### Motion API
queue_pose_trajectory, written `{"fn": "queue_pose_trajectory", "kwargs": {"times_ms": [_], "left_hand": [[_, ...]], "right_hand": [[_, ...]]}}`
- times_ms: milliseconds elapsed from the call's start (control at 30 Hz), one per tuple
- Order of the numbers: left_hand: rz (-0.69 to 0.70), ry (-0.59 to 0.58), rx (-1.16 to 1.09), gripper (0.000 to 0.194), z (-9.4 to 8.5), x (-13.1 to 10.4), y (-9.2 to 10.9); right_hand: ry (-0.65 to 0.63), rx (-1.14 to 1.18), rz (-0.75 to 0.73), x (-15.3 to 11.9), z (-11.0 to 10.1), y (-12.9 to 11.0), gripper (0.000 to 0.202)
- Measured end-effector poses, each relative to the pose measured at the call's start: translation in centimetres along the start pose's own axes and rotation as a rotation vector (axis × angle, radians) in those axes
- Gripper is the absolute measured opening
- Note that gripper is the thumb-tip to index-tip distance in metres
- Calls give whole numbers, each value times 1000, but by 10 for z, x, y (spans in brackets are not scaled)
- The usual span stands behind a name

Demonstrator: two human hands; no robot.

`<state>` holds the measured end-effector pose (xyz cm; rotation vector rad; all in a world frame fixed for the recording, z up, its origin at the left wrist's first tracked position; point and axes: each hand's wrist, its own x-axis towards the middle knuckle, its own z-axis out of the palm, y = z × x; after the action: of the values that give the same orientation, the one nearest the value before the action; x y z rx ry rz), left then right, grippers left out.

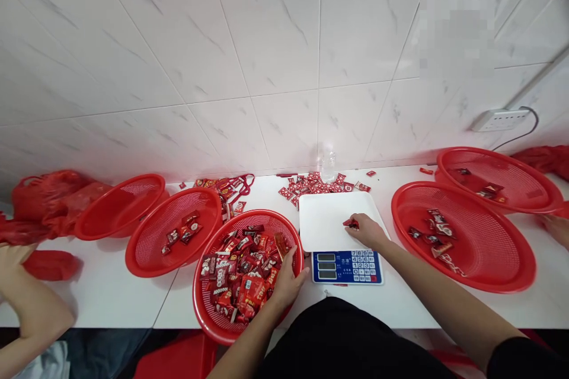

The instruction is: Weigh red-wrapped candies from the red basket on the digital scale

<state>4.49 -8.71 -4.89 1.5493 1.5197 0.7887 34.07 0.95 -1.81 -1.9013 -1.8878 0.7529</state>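
The right hand (pixel 367 231) pinches a packet (pixel 347 223) over the scale (pixel 324 219); many remain in the basket (pixel 222 336) under the left hand (pixel 288 281), its grip unclear.

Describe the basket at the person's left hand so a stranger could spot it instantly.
On the white table below the marbled tile wall, find the flat white-and-blue weighing scale. Just left of it stands a round red plastic basket, the left hand at its right rim. Unlike the other red baskets, it is heaped with shiny red and brown packets.
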Motion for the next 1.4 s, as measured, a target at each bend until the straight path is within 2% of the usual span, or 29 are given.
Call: {"fn": "queue_pose_trajectory", "kwargs": {"times_ms": [233, 467, 733, 1000, 1200, 1333, 1400], "left_hand": [[1, -1, -5, 64, 0, 0, 2], [-14, -5, -27, 64, 0, 0, 3], [-5, -3, -33, 64, 1, 1, -5], [17, -13, -20, 65, 3, 2, -11], [12, -11, -17, 64, 3, 2, -11], [-4, -5, -24, 64, 3, 2, -9], [-8, -1, -39, 64, 2, 1, -7]], "right_hand": [[-2, -125, 0, -7, 12, -9, 24], [7, -229, -2, -1, 16, -8, 26], [-4, -161, 21, 3, 14, -5, 25], [52, -33, 46, 9, 11, -8, 30], [110, 123, -63, 13, 20, -16, 37], [106, 88, -139, 5, 17, -22, 47], [63, 63, -158, -5, 11, -23, 43]]}}
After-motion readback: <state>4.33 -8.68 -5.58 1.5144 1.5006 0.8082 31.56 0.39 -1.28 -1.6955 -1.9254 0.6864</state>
